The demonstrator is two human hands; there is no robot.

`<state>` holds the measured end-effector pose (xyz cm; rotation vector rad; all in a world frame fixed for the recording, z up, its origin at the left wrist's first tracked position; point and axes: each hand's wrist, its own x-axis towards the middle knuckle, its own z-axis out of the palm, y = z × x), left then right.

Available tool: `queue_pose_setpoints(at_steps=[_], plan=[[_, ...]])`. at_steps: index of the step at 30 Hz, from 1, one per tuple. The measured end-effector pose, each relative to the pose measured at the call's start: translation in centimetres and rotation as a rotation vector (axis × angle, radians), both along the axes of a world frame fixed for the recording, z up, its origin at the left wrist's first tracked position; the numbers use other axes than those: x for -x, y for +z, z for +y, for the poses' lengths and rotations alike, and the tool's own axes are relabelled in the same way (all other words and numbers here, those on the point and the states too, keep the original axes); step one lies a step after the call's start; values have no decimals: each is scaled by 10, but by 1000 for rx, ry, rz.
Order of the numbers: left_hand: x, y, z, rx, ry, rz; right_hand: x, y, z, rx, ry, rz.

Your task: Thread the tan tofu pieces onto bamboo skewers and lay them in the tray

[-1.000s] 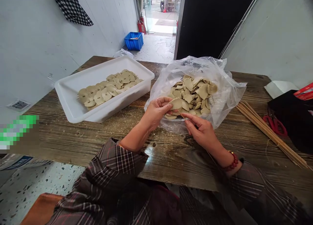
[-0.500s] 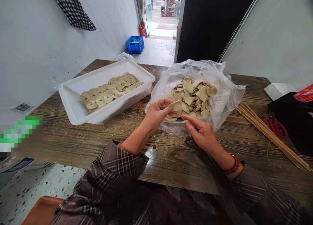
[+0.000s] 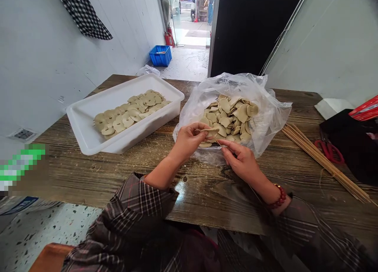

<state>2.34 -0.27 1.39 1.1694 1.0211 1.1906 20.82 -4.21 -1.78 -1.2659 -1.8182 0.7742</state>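
Far left: black-and-white checked cloth (image 3: 84, 14) on the wall. White tray (image 3: 153, 124) on the left half of the wooden table (image 3: 206, 193), pale rounds (image 3: 130, 113) lying in it in overlapping rows. Blue crate (image 3: 160, 56) on the floor past the table. Left hand (image 3: 189, 141) at the near-left side of the clear plastic bag (image 3: 270, 106), thumb and fingers closed on one pale disc (image 3: 210, 130), seen nearly edge-on. Thin stick (image 3: 218, 142) slants from the right fingertips up toward that disc; can't tell if the tip touches. Bag is spread open, heap of loose pieces (image 3: 226, 116) inside. Right hand (image 3: 240, 160): thumb and fingers pinched on the stick, red bead bracelet (image 3: 278, 197) at wrist. Then a skewer bundle (image 3: 327, 165) diagonal on the table, red-handled scissors (image 3: 329, 151) beside it, black container (image 3: 351, 146) at far right, red packet (image 3: 366, 108) above it.
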Motion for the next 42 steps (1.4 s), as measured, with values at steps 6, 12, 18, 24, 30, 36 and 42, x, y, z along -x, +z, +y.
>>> queue_pose_setpoints(at_steps=[6,12,18,24,30,36,42], plan=[[0,-2,-1,-30,-26,57,0,1,0,0,8,-20],[-5,-1,-6,-46,-116,121,0,2,1,-5,-2,-10],[-5,-2,-4,48,-43,-33,1,4,-1,-8,3,15],[-2,-4,-2,171,-74,-163,1,9,-3,-6,3,23],[-2,-5,-1,203,-67,-236,1,10,-3,2,4,28],[-3,-8,0,246,-55,-284,0,7,-4,14,12,30],[-3,-5,-1,346,-56,-338,-1,8,-5,12,11,32]])
